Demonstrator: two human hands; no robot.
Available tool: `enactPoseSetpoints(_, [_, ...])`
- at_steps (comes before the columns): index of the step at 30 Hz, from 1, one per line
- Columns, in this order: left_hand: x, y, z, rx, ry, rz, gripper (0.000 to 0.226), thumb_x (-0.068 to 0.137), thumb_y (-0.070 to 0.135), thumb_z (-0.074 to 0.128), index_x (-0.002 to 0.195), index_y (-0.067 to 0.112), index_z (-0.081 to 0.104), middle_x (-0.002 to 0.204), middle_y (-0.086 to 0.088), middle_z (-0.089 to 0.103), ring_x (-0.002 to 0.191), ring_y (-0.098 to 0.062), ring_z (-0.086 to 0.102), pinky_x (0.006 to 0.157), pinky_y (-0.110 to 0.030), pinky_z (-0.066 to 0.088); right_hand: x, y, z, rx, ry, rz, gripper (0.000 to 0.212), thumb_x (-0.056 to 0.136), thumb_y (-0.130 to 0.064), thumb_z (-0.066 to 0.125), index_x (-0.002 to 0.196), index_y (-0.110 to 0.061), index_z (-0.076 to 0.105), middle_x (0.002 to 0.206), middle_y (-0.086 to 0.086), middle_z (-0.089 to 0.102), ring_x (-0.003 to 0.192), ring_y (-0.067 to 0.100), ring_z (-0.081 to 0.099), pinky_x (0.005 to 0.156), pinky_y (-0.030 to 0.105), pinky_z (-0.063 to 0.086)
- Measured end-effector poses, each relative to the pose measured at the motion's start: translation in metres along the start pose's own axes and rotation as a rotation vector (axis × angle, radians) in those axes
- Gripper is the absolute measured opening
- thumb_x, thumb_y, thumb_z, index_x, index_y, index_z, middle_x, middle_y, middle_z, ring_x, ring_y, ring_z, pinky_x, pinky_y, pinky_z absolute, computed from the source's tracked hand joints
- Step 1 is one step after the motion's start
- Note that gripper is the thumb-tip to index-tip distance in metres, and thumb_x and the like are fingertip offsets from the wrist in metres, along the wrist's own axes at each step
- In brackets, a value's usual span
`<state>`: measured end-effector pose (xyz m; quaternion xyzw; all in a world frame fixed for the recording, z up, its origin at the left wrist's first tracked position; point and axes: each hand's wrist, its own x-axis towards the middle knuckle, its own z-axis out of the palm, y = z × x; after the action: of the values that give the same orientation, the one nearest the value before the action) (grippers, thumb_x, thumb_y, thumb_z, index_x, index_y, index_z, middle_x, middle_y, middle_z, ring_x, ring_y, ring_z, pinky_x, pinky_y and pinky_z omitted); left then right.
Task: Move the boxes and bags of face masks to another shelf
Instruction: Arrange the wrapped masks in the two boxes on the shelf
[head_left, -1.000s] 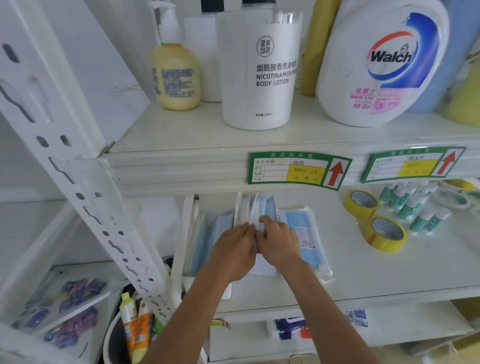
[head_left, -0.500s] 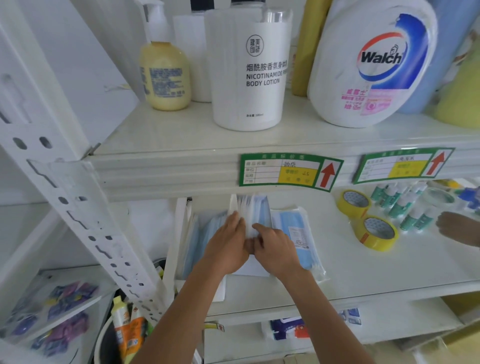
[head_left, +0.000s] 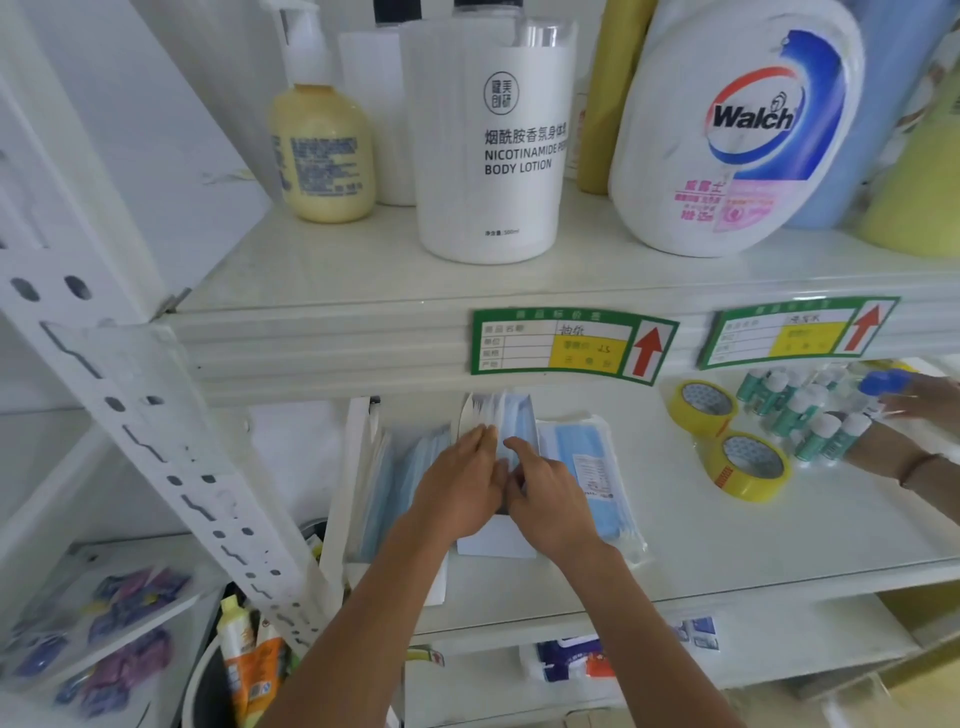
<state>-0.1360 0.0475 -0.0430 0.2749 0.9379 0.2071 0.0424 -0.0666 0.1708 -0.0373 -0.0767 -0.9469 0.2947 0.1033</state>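
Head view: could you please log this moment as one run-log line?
left hand on mask box | right hand on same box | bagged masks beside | still on shelf

Head view, close, downward onto white shelf (head_left: 675, 545)

Both forearms bare, rising from bottom centre of frame, converging toward middle. Left hand (head_left: 460, 483) palm down, fingers straight and together, pointing to upper part of frame. Right hand (head_left: 545, 501) just beside it, touching at thumb side, knuckles up, fingers curled, index finger hooked toward left hand's fingertips. Wrists apart, hands level.
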Motion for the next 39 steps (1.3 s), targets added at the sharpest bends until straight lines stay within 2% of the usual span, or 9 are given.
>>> enactPoseSetpoints(3, [0.005,-0.009,0.005,0.091,0.004,0.041,0.059,0.105,0.028,0.040,0.158,0.012,0.020,0.166,-0.010,0.023,0.151,-0.024,0.026,0.119,-0.035,0.026,-0.001,0.001,0.001,-0.021,-0.001,0.024,0.048,0.101,-0.031,0.047,0.148,-0.026,0.036,0.102,0.005,0.071,0.096,0.027,0.065,0.077,0.045,0.055])
enactPoseSetpoints(7, [0.004,-0.012,0.008,0.053,0.023,0.099,0.085,0.097,0.016,0.059,0.160,0.026,0.003,0.170,-0.005,0.002,0.152,-0.025,0.023,0.116,-0.043,0.037,-0.004,0.000,0.003,-0.062,0.022,-0.009,0.043,0.098,-0.026,0.051,0.141,-0.026,0.042,0.103,0.005,0.071,0.096,0.028,0.065,0.072,0.041,0.054])
enactPoseSetpoints(9, [-0.002,-0.013,0.006,0.054,0.073,0.136,0.081,0.094,0.006,0.057,0.160,0.025,0.014,0.170,-0.006,0.002,0.153,-0.025,0.018,0.116,-0.042,0.036,-0.006,0.005,0.001,-0.065,0.012,-0.019,0.037,0.096,-0.025,0.051,0.133,-0.027,0.049,0.102,0.004,0.070,0.096,0.027,0.064,0.071,0.039,0.053])
enactPoseSetpoints(12, [-0.012,-0.011,0.002,0.171,0.089,0.169,0.052,0.095,0.009,0.054,0.146,0.014,0.048,0.169,-0.009,0.008,0.155,-0.028,0.013,0.118,-0.040,0.029,-0.009,0.014,-0.011,-0.072,-0.049,-0.016,0.037,0.090,-0.023,0.052,0.126,-0.028,0.058,0.094,-0.001,0.071,0.093,0.024,0.064,0.074,0.040,0.055])
enactPoseSetpoints(17, [-0.032,-0.001,0.011,0.277,0.185,0.324,0.066,0.089,0.011,0.058,0.151,0.017,0.036,0.170,-0.005,-0.005,0.156,-0.029,-0.007,0.124,-0.047,0.007,-0.021,0.023,-0.019,-0.100,-0.087,-0.043,0.044,0.085,-0.027,0.052,0.128,-0.032,0.048,0.073,-0.006,0.066,0.077,0.016,0.064,0.069,0.041,0.057])
enactPoseSetpoints(21, [-0.043,-0.002,0.012,0.328,0.131,0.341,0.054,0.094,0.017,0.051,0.148,0.015,0.045,0.165,-0.007,0.026,0.155,-0.030,0.009,0.123,-0.044,0.002,-0.031,0.024,-0.014,-0.121,-0.021,0.003,0.041,0.092,-0.031,0.052,0.127,-0.037,0.033,0.080,-0.008,0.065,0.077,0.015,0.064,0.072,0.040,0.059])
enactPoseSetpoints(25, [-0.049,-0.009,0.009,0.328,0.147,0.279,0.042,0.096,0.024,0.046,0.135,0.015,0.060,0.153,-0.007,0.047,0.150,-0.027,0.025,0.124,-0.041,0.007,-0.035,0.024,-0.009,-0.147,0.065,0.014,0.030,0.093,-0.024,0.051,0.122,-0.031,0.047,0.084,-0.007,0.066,0.077,0.014,0.062,0.071,0.036,0.057])
enactPoseSetpoints(32, [-0.050,-0.005,0.007,0.268,0.111,0.318,0.068,0.098,0.018,0.047,0.158,0.029,0.019,0.170,0.002,0.008,0.156,-0.026,-0.002,0.125,-0.052,0.002,-0.041,0.015,0.000,-0.146,0.192,0.039,0.027,0.090,-0.022,0.055,0.116,-0.028,0.060,0.091,-0.005,0.071,0.076,0.016,0.065,0.061,0.027,0.045])
enactPoseSetpoints(39, [-0.048,-0.006,0.004,0.324,0.136,0.309,0.046,0.095,0.024,0.047,0.142,0.022,0.050,0.160,0.002,0.038,0.156,-0.026,0.008,0.123,-0.051,-0.005,-0.039,0.016,-0.001,-0.121,0.170,0.073,0.023,0.096,-0.028,0.054,0.118,-0.027,0.057,0.083,-0.009,0.066,0.074,0.012,0.060,0.061,0.027,0.045])
